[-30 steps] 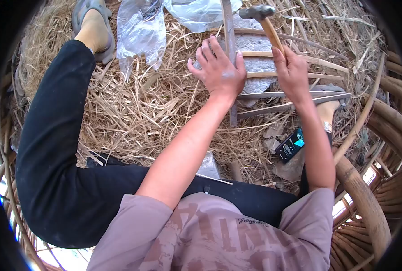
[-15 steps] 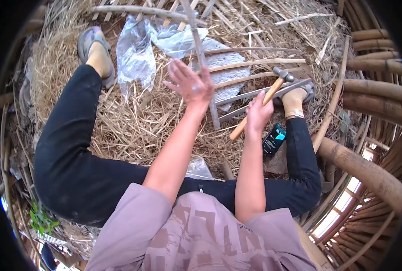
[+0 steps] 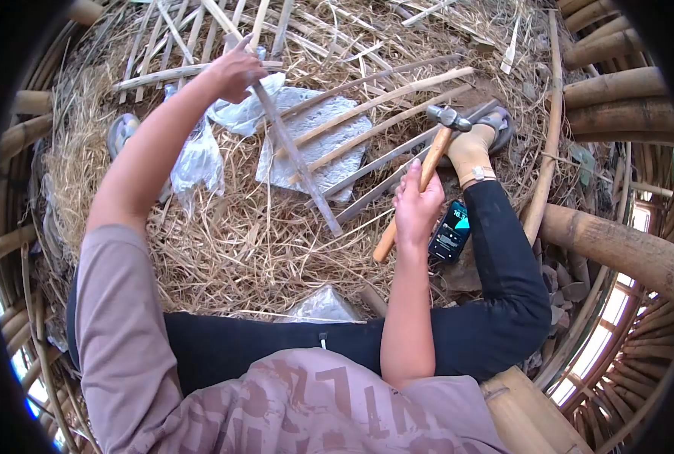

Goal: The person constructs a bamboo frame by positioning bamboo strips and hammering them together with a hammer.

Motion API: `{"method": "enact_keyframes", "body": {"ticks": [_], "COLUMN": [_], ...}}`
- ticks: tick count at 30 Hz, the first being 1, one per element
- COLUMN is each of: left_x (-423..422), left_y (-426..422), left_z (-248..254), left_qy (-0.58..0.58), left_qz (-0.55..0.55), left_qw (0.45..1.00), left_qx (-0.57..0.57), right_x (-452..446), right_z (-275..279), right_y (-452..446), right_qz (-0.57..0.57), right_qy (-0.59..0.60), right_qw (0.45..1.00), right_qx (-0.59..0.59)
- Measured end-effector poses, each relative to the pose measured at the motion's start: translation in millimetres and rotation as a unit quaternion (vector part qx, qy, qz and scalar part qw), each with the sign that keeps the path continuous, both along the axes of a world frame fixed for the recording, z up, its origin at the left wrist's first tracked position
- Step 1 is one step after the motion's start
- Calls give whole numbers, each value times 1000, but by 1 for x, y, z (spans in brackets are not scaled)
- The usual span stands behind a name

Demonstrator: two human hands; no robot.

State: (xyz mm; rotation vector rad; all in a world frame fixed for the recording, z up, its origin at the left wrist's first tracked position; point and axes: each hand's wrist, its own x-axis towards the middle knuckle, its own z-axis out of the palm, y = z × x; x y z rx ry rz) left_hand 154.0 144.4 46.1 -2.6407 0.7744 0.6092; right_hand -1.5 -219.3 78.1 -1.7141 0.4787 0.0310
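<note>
My right hand [image 3: 419, 204] is wrapped round the wooden handle of a hammer [image 3: 437, 151], its metal head pointing up and away from me. Farther forward on the left, my left hand [image 3: 235, 74] has its fingers closed about a long bamboo strip [image 3: 288, 144], one finger lying along it. This strip crosses several thinner bamboo slats [image 3: 382, 98] that fan out to the right. Under the slats lies a flat grey stone slab [image 3: 295, 168]. The undersides of my left fingers are hidden.
Dry straw [image 3: 239, 257] covers the ground between my legs. Plastic bags [image 3: 199, 159] lie left of the slab. A phone [image 3: 450, 233] rests beside my right leg. More slats [image 3: 148, 53] form a lattice at the far left. Thick bamboo poles [image 3: 617, 238] stand along the right.
My left hand, open beside the strip before, has moved forward and left and closed on it. The strip now tilts more. The hammer stays in my right hand, slightly lower left in view.
</note>
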Motion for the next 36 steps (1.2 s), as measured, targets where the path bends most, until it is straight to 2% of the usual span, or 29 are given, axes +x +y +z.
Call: {"method": "enact_keyframes", "body": {"ticks": [1, 3, 5, 8, 11, 12, 13, 15, 16, 19, 21, 23, 25, 27, 28, 31, 34, 36], "left_x": [6, 16, 19, 4, -18, -24, -28, -40, -48, -80, -98, -116, -129, -145, -149, -156, -157, -154], "left_y": [-7, 9, 12, 16, 16, 16, 16, 18, 14, -11, -34, -64, -84, -99, -103, -97, -98, -98], "left_z": [13, 1, 14, 41, 66, 71, 70, 61, 55, 31, 11, -5, -20, -22, -12, -6, 9, 7], "left_qy": [36, -24, -28, -124, -161, -225, -235, -255, -296, -323, -269, -247, -176, -183, -121, -114, -57, -138], "left_qz": [-2, -132, -105, -152, -111, -141, -112, -50, -68, 34, 131, 204, 248, 215, 255, 238, 259, 232], "left_qw": [999, 988, 989, 965, 956, 924, 928, 933, 915, 908, 927, 920, 922, 929, 935, 943, 946, 948], "left_qx": [15, -70, -105, -172, -221, -276, -267, -250, -267, -265, -226, -227, -238, -239, -214, -202, -186, -170], "right_x": [0, 1, 3, 4, 5, 5, 5, 4, 3, 2, 1, -7, -12, -19, -23, -34, -43, -48], "right_z": [-1, -4, -1, 10, 30, 38, 46, 60, 67, 93, 101, 94, 93, 91, 88, 83, 75, 70], "right_y": [0, 0, 1, 1, 0, -1, -2, -7, -9, -13, -13, -17, -14, -7, -6, -5, -4, -4], "right_qz": [1, -1, -2, -22, -36, -46, -55, -48, -55, -71, -74, -38, -31, 0, 22, 66, 77, 84], "right_qy": [3, -9, -8, -21, -45, -47, -49, -77, -87, -113, -129, -105, -55, -22, -15, 0, 23, 23], "right_qw": [1000, 1000, 1000, 998, 994, 992, 990, 988, 986, 977, 973, 976, 977, 985, 984, 985, 988, 988], "right_qx": [-10, 22, 16, 52, 93, 105, 118, 126, 129, 164, 175, 186, 202, 172, 174, 158, 130, 131]}}
